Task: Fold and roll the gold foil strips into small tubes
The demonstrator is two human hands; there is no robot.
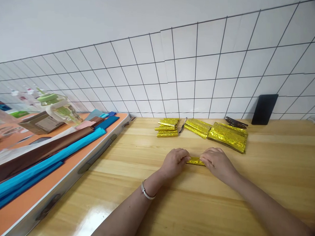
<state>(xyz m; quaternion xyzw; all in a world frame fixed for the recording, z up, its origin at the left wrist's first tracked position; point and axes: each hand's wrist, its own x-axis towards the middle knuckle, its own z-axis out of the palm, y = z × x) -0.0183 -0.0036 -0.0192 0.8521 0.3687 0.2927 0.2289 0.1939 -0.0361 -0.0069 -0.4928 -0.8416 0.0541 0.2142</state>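
Note:
Between my hands, low over the wooden table (118,188), is a narrow folded strip of shiny gold foil (196,161). My left hand (175,162) is closed on its left end, fingers and thumb pressed together. The right end is pinched in my right hand (218,164). Fingers cover both ends of the strip, so only its middle shows. Beyond my left hand lies a small pile of similar narrow gold foil strips (167,128). Flat gold foil sheets (227,137) rest beyond my right hand, beside another flat gold foil stack (197,127).
A pen (183,125) lies between the foil piles. Behind the sheets is a dark clip-like object (235,122), and a black phone-like slab (264,109) leans on the tiled wall. At left, an orange surface (71,169) holds rolled coloured paper (78,147), a box (41,123) and a bottle (60,107).

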